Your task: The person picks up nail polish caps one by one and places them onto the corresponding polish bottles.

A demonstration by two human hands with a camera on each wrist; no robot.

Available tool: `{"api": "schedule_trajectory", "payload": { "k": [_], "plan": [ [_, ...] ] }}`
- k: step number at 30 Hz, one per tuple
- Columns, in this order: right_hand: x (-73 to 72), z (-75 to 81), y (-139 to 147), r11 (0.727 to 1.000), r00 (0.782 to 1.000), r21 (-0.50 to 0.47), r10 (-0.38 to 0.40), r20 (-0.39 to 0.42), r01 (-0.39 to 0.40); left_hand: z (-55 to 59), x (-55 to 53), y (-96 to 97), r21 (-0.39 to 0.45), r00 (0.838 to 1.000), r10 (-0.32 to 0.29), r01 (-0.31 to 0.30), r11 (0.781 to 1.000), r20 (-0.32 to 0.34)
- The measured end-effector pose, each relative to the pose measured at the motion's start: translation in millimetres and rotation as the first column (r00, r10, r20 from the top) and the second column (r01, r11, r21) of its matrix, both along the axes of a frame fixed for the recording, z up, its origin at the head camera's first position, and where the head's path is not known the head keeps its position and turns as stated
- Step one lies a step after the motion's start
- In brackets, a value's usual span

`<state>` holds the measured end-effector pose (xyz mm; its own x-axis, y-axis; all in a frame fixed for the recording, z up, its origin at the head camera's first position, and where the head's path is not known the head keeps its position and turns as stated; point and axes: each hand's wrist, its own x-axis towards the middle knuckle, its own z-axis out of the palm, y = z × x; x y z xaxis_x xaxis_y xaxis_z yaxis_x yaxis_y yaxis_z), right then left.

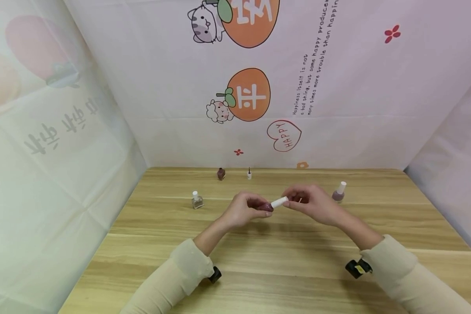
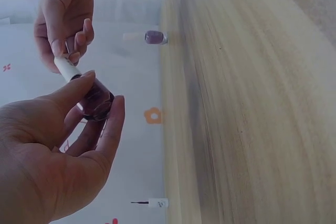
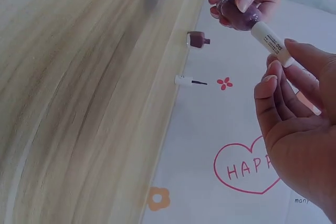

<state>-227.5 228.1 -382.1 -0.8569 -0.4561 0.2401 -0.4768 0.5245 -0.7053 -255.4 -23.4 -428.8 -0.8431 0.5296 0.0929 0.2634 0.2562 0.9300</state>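
A dark purple nail polish bottle [image 1: 267, 207] with a long white cap [image 1: 279, 202] is held tilted above the wooden table. My left hand [image 1: 238, 210] grips the glass body between thumb and fingers; the left wrist view shows the bottle [image 2: 98, 99] with its base toward the fingertips. From the other side, my right hand [image 1: 315, 203] pinches the end of the cap [image 3: 271, 43] between thumb and fingers. Small dark print runs along the cap in the right wrist view. Cap and bottle are in line, meeting at the neck.
At the back of the table [image 1: 259, 279] stand an uncapped brownish polish bottle [image 1: 221, 175] and a white cap [image 1: 249, 175] with its brush pointing up. A clear capped bottle [image 1: 197, 201] is at left, a mauve capped one [image 1: 338, 194] at right. Printed cloth [image 1: 172, 131] walls the back.
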Motion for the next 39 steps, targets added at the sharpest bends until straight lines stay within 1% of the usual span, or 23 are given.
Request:
{"api": "schedule_trajectory", "payload": {
  "k": [4,8,11,17,20,23,28,32,39],
  "plan": [
    [0.1,2.0,0.4,0.997,0.999,0.07,0.034,-0.002,-0.033,-1.6,1.1,0.0,0.004,1.0,-0.02,0.02,1.0,-0.013],
    [0.1,1.5,-0.6,0.984,0.995,0.169,0.07,-0.071,-0.057,-2.6,3.3,0.9,-0.008,0.999,-0.035,0.035,0.999,-0.031],
    [0.3,0.8,-1.5,0.977,0.992,0.21,0.06,-0.11,-0.036,-2.0,4.2,1.4,-0.018,0.999,-0.04,0.039,0.999,-0.034],
    [1.2,2.9,2.3,0.979,0.996,0.204,0.023,-0.088,-0.005,-0.5,4.8,0.5,-0.019,0.999,-0.039,0.038,0.999,-0.026],
    [1.9,5.9,4.5,0.98,0.996,0.199,0.039,-0.075,-0.024,-1.2,4.7,-0.8,-0.013,0.999,-0.036,0.036,0.999,-0.017],
    [2.4,8.6,5.4,0.98,0.996,0.189,0.073,-0.055,-0.062,-1.9,4.4,-2.1,-0.01,0.999,-0.035,0.035,0.999,-0.011],
    [2.7,9.1,4.7,0.975,0.992,0.195,0.118,-0.042,-0.107,-2.8,4.0,-2.8,-0.013,0.999,-0.031,0.031,0.999,-0.009],
    [2.9,8.6,3.3,0.973,0.99,0.196,0.131,-0.042,-0.12,-1.7,4.5,-2.3,-0.018,0.999,-0.032,0.032,0.999,-0.012],
    [2.8,7.7,1.7,0.972,0.991,0.202,0.129,-0.034,-0.119,0.0,5.9,-1.2,-0.017,0.999,-0.045,0.045,0.999,-0.008]
  ]
}}
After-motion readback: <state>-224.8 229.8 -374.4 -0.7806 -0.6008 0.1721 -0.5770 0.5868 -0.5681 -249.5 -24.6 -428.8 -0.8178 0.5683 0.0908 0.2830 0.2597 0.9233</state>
